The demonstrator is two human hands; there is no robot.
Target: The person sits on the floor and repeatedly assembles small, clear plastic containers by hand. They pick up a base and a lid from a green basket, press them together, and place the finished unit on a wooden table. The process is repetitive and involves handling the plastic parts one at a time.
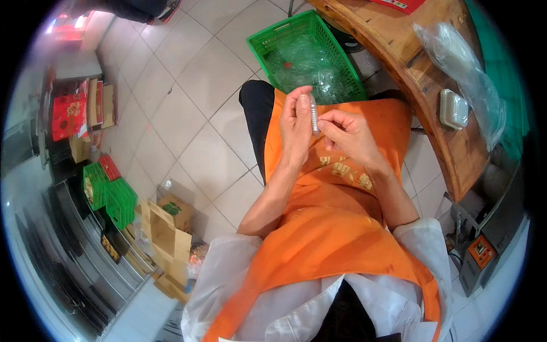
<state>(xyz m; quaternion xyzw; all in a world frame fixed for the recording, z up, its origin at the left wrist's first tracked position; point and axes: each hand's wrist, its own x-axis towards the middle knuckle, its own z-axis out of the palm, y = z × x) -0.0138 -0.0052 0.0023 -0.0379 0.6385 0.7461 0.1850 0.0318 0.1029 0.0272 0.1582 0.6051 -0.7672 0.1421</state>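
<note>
A small clear plastic box with a ridged side [314, 115] is held upright over my lap, seen almost edge-on. My left hand [295, 125] has its fingers round the left side of the box, with the thumb up along it. At its lower right side, my right hand [348, 135] is closed with thumb and forefinger pinched against the box. Just beyond my hands stands a green plastic crate [342, 57], holding several clear plastic boxes [302, 60]. The orange apron [342, 228] covers my lap under both hands.
To the right curves a wooden table [399, 62] with a similar clear box [453, 109] and a clear plastic bag [456, 57] on it. At left are an open cardboard box [165, 236], green crates [119, 199] and red cartons [69, 114]. A person's shoe [168, 10] shows at the top.
</note>
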